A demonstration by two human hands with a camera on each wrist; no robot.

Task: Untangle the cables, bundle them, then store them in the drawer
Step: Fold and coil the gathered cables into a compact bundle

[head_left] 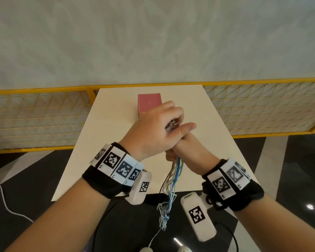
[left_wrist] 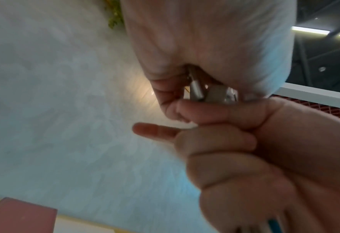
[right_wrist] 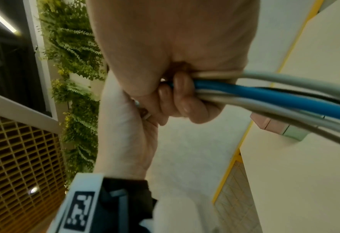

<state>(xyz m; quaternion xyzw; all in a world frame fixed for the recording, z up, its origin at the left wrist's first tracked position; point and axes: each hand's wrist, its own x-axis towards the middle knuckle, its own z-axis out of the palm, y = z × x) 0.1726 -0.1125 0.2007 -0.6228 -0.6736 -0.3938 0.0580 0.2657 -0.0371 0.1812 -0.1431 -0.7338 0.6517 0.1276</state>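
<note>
A bundle of blue, grey and white cables [head_left: 175, 176] hangs from my hands over the table's near edge, its lower ends tangled. My right hand [head_left: 183, 148] grips the bundle in a fist; the right wrist view shows its fingers [right_wrist: 182, 100] curled round the blue and grey cables [right_wrist: 274, 96]. My left hand [head_left: 157, 128] sits on top, its fingers curled over the metal connector ends [left_wrist: 198, 88] at the bundle's top. The pink drawer box [head_left: 149, 103] stands behind my hands near the far end of the table, partly hidden by the left hand.
The cream table [head_left: 115, 142] is narrow, with dark floor on both sides. A yellow mesh fence [head_left: 40, 115] runs behind it. A white cord [head_left: 7, 206] lies on the floor at left. Two white rounded objects [head_left: 145, 249] sit at the bottom edge.
</note>
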